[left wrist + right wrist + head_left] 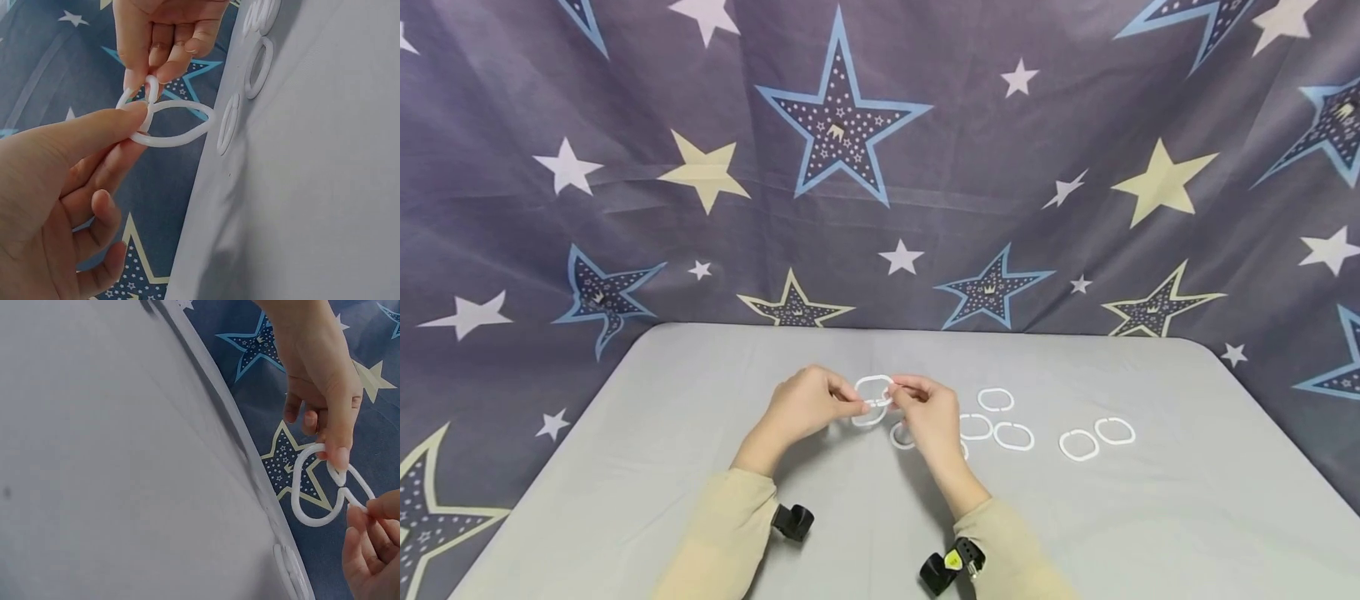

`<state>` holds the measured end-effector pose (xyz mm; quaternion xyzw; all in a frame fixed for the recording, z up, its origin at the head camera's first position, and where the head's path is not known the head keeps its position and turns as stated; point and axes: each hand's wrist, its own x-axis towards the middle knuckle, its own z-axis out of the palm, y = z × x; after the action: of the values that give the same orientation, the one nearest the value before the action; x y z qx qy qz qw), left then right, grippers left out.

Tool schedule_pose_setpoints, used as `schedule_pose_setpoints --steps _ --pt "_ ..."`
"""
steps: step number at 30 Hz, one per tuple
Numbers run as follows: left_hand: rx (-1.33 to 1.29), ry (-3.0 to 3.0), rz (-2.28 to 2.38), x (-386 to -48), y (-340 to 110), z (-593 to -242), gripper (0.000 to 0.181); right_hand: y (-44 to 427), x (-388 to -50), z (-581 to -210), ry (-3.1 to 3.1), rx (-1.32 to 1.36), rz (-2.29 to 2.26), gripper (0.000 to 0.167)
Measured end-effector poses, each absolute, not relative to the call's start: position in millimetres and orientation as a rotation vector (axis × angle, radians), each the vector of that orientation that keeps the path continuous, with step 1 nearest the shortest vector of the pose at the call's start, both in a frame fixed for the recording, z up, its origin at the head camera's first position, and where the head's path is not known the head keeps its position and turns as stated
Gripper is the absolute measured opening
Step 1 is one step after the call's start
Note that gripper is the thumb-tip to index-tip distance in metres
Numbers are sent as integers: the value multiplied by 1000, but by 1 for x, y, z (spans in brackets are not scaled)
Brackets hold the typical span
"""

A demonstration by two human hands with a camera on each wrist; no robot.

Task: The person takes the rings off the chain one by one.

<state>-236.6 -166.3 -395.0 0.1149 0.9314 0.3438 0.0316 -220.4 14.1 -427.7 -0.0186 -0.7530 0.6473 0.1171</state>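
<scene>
Two white oval split rings are held up in the air over the table, touching and crossing each other near a gap. My left hand (pixel 808 404) pinches one split ring (pixel 172 143) between thumb and fingers. With thumb and fingertips, my right hand (pixel 931 412) pinches the other split ring (pixel 154 90). In the right wrist view the left hand (pixel 322 369) comes from above and the right hand (pixel 378 550) from the lower right. Whether the rings are fully hooked through each other I cannot tell.
Several loose white rings lie flat on the grey table (pixel 1187 500), mostly right of the hands. Two of them, a nearer ring (pixel 1078 457) and a farther ring (pixel 1115 441), lie apart at the right. One ring (pixel 901 446) is partly behind the right hand. A star-patterned cloth (pixel 970 200) hangs behind.
</scene>
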Motion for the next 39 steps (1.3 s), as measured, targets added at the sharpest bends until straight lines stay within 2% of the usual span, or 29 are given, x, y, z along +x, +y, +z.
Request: schedule_pose_setpoints --steps 17,24,39 --pt "476 2884 1034 -235 -157 -398 8 22 -221 -422 -2160 -77 1836 14" --pt "330 2850 1052 -243 -183 -400 11 34 -226 -418 -2235 -77 1827 12" --pt "401 2648 1065 -248 -230 -409 20 19 -230 -429 -2468 64 1745 11"
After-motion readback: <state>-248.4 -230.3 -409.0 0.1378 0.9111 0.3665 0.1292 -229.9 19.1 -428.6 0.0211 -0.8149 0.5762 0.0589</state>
